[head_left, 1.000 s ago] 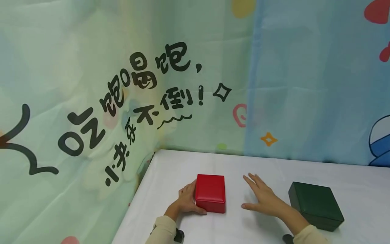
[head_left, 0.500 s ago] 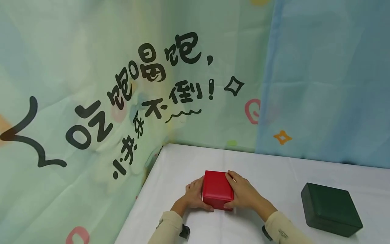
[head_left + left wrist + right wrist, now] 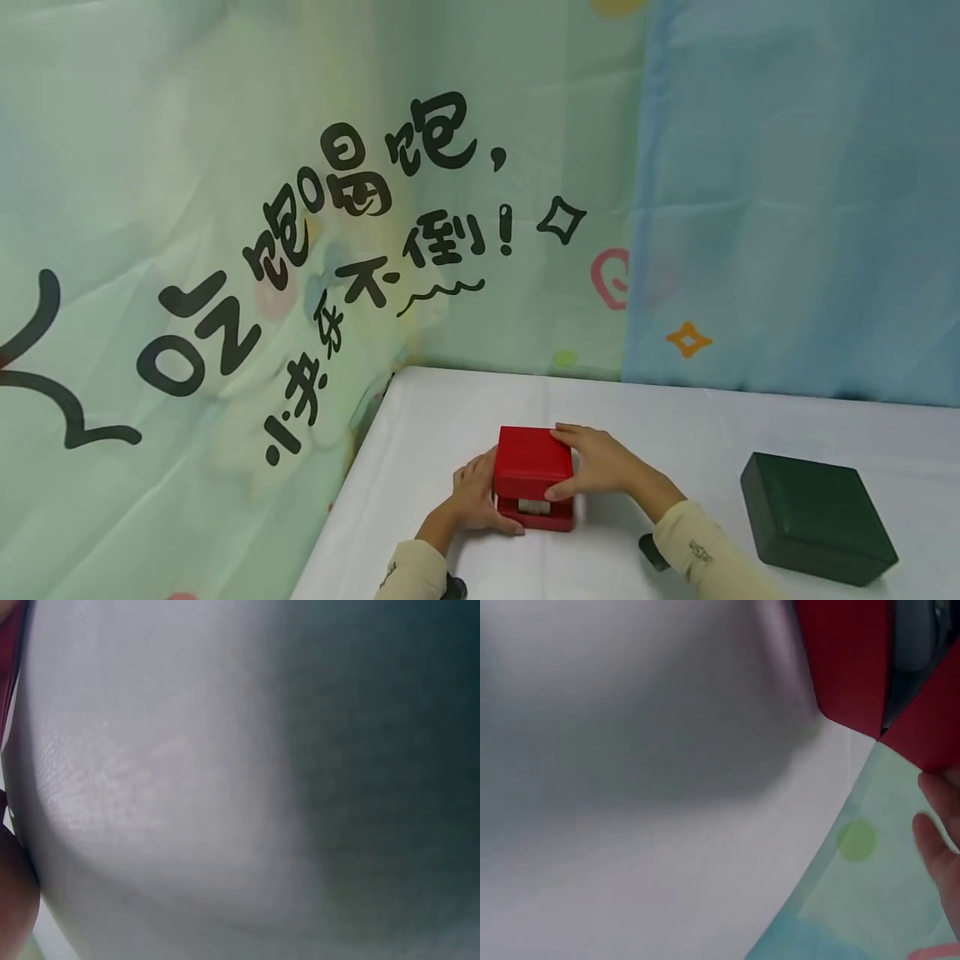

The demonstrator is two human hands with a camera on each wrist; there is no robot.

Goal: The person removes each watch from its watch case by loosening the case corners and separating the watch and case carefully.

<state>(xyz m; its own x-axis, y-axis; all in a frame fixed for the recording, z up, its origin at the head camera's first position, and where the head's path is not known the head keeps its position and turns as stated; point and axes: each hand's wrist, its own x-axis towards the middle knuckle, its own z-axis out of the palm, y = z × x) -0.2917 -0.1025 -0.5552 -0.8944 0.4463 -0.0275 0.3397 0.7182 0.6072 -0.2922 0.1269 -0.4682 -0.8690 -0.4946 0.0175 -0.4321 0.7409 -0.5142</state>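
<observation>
A red box (image 3: 558, 523) stands on the white-covered table in the head view, its lid (image 3: 529, 473) tilted up at the front. Through the gap shows a pale, light-coloured item (image 3: 533, 507), too small to identify. My left hand (image 3: 472, 497) grips the box's left side, thumb along the lower front. My right hand (image 3: 602, 463) pinches the lid at its right side, fingers on top and thumb at the front edge. In the right wrist view, the box's dark interior with a grey cushion-like shape (image 3: 913, 636) appears between base and lid. Only a red sliver (image 3: 7, 664) shows in the left wrist view.
A closed dark green box (image 3: 817, 517) sits to the right on the white tablecloth (image 3: 675, 417). A printed green and blue curtain (image 3: 480, 333) hangs behind the table and along its left side.
My right hand has come in from the right and taken hold of the red box's lid, which has risen at the front. My left hand stays at the box's left side.
</observation>
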